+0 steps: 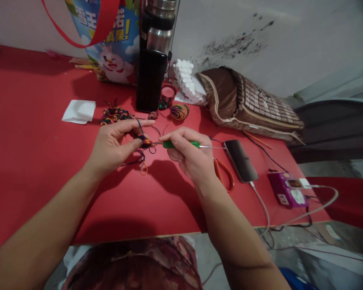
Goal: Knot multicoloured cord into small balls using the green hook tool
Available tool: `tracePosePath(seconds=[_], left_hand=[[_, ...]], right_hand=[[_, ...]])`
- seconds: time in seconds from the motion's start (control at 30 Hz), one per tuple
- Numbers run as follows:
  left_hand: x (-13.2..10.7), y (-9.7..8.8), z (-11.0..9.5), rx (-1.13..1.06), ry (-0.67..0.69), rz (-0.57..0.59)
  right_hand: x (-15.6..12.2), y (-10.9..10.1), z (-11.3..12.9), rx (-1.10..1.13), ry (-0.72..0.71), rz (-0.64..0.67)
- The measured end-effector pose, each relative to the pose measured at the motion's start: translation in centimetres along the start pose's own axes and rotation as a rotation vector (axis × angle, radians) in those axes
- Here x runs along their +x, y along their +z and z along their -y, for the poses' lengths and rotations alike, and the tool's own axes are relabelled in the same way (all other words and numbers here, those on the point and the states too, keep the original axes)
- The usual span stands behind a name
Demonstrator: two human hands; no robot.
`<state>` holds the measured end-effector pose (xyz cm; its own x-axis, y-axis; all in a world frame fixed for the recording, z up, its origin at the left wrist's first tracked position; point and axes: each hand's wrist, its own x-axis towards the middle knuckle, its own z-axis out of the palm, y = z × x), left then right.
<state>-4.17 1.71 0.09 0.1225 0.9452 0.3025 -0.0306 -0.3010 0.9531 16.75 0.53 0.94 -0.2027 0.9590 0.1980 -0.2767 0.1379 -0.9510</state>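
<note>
My left hand (116,143) pinches a small multicoloured crochet piece (145,141), with a dark strand running over its raised index finger. From the right, my right hand (189,149) grips the green handle of a crochet hook (181,144). The hook's tip meets the crochet piece; whether it sits inside a stitch is too small to tell. Loose yarn (142,163) hangs in loops below the left fingers. Just beyond that hand lies a heap of dark, red and yellow crocheted pieces (116,114). A ball of multicoloured yarn (179,112) rests past the right hand.
An upright black phone (151,80) stands before a metal flask (160,38) and a printed bag (117,52). White paper (79,111) lies left. Orange-handled scissors (225,175), a charging phone (240,161), a purple power block (286,189) and a brown cushion (254,104) occupy the right.
</note>
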Motion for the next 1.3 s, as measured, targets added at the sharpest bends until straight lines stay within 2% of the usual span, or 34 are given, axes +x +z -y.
tracePosePath(seconds=[0.1,0.2,0.27,0.37,0.47,0.67,0.8,1.03,1.13,1.23,1.3], left_hand=[[-0.3,0.5,-0.5,-0.255,-0.130,0.028],[-0.7,1.3,-0.9,-0.468,-0.286,0.076],[-0.7,1.8,-1.0,-0.518,-0.324,0.067],[-0.6,2.2,-0.9,-0.501,-0.288,-0.012],[-0.5,2.1,-0.5,-0.473,-0.279,-0.054],[-0.6,1.5,-0.4,-0.440,-0.244,-0.035],[-0.6,1.4,-0.7,-0.355,-0.236,-0.091],[-0.6,2.6,-0.5,-0.407,-0.250,-0.177],[-0.8,3.0,-0.6,-0.365,-0.241,-0.186],[-1.0,3.2,-0.7,-0.338,-0.237,-0.200],[-1.2,3.3,-0.6,-0.341,-0.257,-0.216]], right_hand=[[-0.1,0.4,-0.1,0.147,0.070,0.024],[-0.5,1.2,-0.2,0.187,0.053,0.048],[-0.6,1.7,-0.3,0.222,0.025,0.020],[-0.4,2.2,-0.6,0.287,0.018,-0.066],[-0.1,2.5,-0.9,0.318,0.082,-0.108],[-0.1,2.6,-1.4,0.328,0.160,-0.076],[-0.1,2.6,-1.6,0.340,0.181,-0.061],[-0.1,2.9,-1.5,0.299,0.100,-0.141],[-0.1,3.1,-1.7,0.255,0.080,-0.178],[-0.5,3.0,-2.1,0.117,0.022,-0.191],[-0.8,2.9,-2.3,-0.072,-0.068,-0.212]])
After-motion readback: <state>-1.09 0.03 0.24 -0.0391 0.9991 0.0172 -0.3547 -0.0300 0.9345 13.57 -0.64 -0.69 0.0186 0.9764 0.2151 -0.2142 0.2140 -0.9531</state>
